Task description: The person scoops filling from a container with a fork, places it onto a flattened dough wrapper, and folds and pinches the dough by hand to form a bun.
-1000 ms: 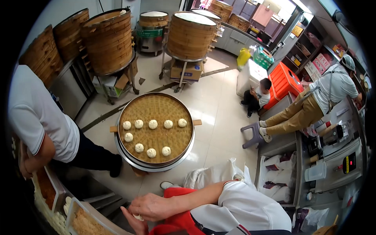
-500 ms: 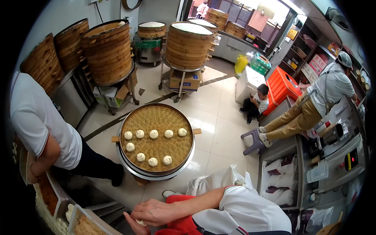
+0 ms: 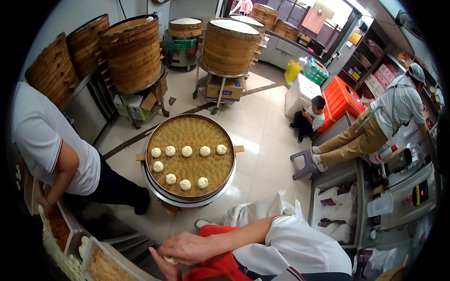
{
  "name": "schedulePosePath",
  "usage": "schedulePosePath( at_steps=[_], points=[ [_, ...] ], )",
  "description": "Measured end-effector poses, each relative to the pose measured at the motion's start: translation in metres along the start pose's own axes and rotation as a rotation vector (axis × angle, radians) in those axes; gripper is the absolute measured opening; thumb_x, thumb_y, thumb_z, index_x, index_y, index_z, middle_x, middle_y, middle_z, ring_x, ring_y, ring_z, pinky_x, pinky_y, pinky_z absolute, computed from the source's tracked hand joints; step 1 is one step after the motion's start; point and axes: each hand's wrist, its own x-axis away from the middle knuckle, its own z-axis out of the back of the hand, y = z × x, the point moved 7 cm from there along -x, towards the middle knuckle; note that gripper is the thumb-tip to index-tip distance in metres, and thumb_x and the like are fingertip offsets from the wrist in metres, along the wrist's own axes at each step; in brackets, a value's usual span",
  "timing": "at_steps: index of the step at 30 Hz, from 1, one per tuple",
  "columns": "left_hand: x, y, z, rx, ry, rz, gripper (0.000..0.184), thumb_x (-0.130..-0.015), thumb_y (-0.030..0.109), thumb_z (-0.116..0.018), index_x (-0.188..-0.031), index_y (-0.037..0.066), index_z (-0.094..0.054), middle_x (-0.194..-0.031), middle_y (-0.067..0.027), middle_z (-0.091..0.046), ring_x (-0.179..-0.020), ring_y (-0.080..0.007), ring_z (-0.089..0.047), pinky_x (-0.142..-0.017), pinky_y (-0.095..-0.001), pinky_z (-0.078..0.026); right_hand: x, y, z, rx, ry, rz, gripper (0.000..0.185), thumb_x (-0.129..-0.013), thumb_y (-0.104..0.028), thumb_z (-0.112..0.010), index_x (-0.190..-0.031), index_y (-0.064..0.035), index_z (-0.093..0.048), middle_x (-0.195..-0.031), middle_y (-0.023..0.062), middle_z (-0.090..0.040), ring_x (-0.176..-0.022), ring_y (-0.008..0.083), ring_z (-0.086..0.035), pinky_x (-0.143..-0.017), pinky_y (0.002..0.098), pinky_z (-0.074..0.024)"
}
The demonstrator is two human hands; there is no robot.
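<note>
Between my hands, at the bottom of the head view, a small white dough bun (image 3: 170, 259) shows in part. My right hand (image 3: 185, 248) closes over it from above, fingertips on the dough. Beneath, my left hand (image 3: 165, 268) cradles the bun; much of this hand is hidden. Ahead stands a round steamer tray (image 3: 194, 129) lined with a brown patterned sheet. Several white pleated buns (image 3: 187, 151) rest on it, spaced apart.
A plastic tub of pale brown filling (image 3: 103, 269) sits near my left hand. At left, a person in a white shirt (image 3: 56, 140) reaches into another tub. Bamboo steamer stacks (image 3: 229, 47) stand behind. On the right are a seated child (image 3: 311, 119), a stool (image 3: 304, 162) and another person (image 3: 389, 107).
The view has tilted slightly, shifting the room a little. My hands stay together around the bun, with slightly more of it showing. The buns on the tray have not moved.
</note>
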Motion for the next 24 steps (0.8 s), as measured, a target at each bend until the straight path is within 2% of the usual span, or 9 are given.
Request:
schedulePosePath(
  at_steps=[3,6,9,12,24],
  points=[
    [0.014,0.016,-0.026,0.101,0.096,0.03,0.063,-0.104,0.059,-0.024,-0.084,0.01,-0.058,-0.082,-0.0004,-0.057,-0.08,-0.0125,-0.055,-0.074,-0.0284,-0.043,0.001,-0.001,0.0,0.018,-0.02,-0.006,0.035,-0.073,-0.009,-0.069,-0.104,-0.0024,-0.055,-0.091,0.0138,-0.059,-0.086,0.0351,-0.061,-0.07,0.0442,-0.0506],
    [0.011,0.011,-0.019,0.076,0.068,0.05,0.063,-0.104,0.059,-0.024,-0.083,0.01,-0.058,-0.081,0.0001,-0.056,-0.079,-0.0122,-0.054,-0.074,-0.0282,-0.043,0.001,0.0,-0.003,0.03,-0.042,-0.018,0.035,-0.073,-0.01,-0.07,-0.103,-0.0021,-0.055,-0.09,0.0139,-0.058,-0.086,0.035,-0.061,-0.07,0.0441,-0.0504],
    [0.005,0.007,-0.012,0.089,-0.106,0.052,0.063,-0.101,0.063,-0.032,-0.11,0.007,-0.059,-0.105,-0.0071,-0.062,-0.1,-0.0204,-0.06,-0.088,-0.035,-0.048,0.002,0.002,-0.004,0.032,-0.033,-0.011,0.034,-0.073,-0.01,-0.069,-0.102,-0.0017,-0.054,-0.089,0.0139,-0.057,-0.085,0.0346,-0.061,-0.069,0.0441,-0.0502],
    [0.009,0.008,-0.015,0.078,0.12,0.061,0.062,-0.104,0.059,-0.025,-0.082,0.011,-0.058,-0.08,0.0006,-0.055,-0.077,-0.0116,-0.053,-0.072,-0.0278,-0.043,0.001,0.001,-0.003,0.026,-0.009,-0.003,0.034,-0.072,-0.01,-0.069,-0.102,-0.0014,-0.055,-0.088,0.0139,-0.057,-0.085,0.0345,-0.061,-0.069,0.044,-0.0501],
    [0.013,0.012,-0.022,0.117,0.061,0.099,0.065,-0.103,0.061,-0.026,-0.088,0.009,-0.062,-0.087,-0.0003,-0.061,-0.087,-0.0138,-0.059,-0.077,-0.0291,-0.046,0.001,0.002,-0.006,0.036,-0.026,-0.015,0.032,-0.073,-0.01,-0.068,-0.101,-0.0017,-0.055,-0.09,0.0138,-0.059,-0.083,0.0351,-0.062,-0.067,0.0439,-0.0505]
  ],
)
